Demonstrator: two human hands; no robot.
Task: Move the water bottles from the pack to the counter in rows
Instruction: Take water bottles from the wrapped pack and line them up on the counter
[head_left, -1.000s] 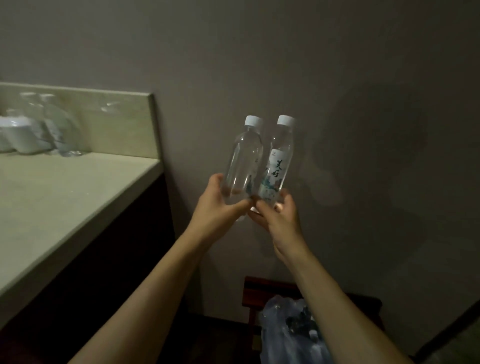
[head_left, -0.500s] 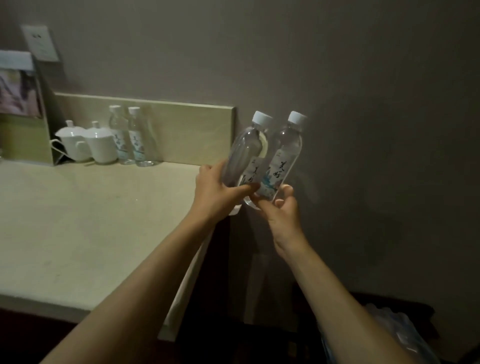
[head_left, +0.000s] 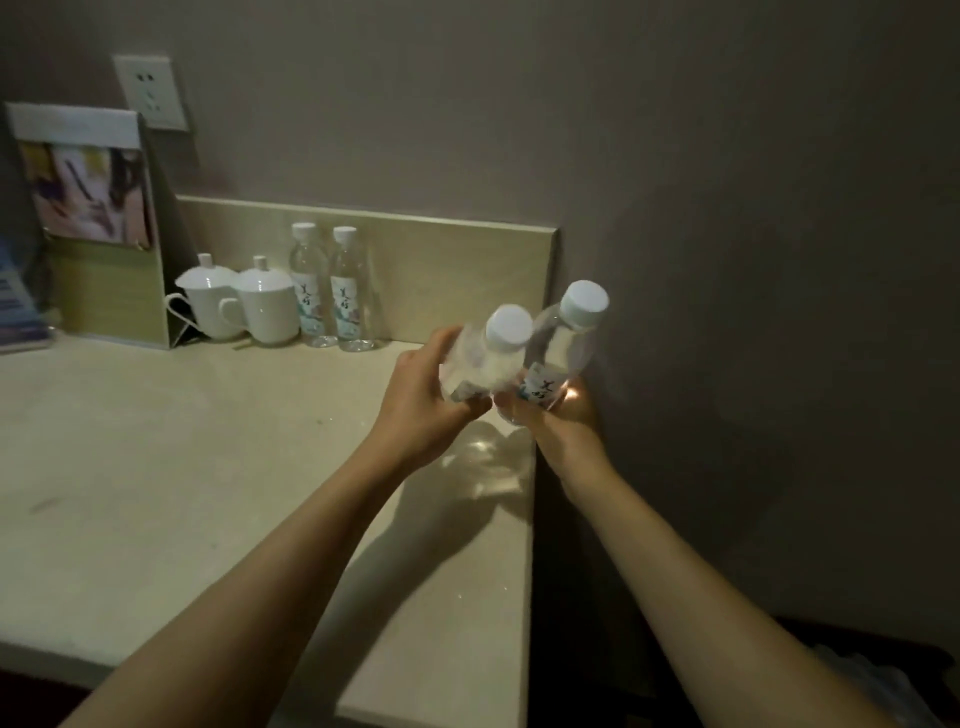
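Left hand (head_left: 426, 400) curls round the lower body of a clear water bottle (head_left: 488, 358) w/ a white cap; right hand (head_left: 561, 415) grips the base of a second bottle (head_left: 558, 353) just beside it. Both are held in the air above the right end of the pale counter (head_left: 208, 467), close to its edge and near the grey wall. The 2 bottles touch or nearly touch at the body.

Both point cap-up. Their long axes lean away from the person, caps tipped up and to the right, the right one more so. Neither is upright yet.

At the back of the counter 2 more bottles (head_left: 332, 288) stand upright side by side against the backsplash, next to 2 white lidded cups (head_left: 244, 304) and a leaflet stand (head_left: 88, 223).

Risks, as a guess: the right bottle hangs over the counter's edge, so setting it down there could let it tip off to the floor. Set down tilted, either could topple and roll. Grips are low on smooth plastic, so a slip is possible. Dim light makes lining up the row harder
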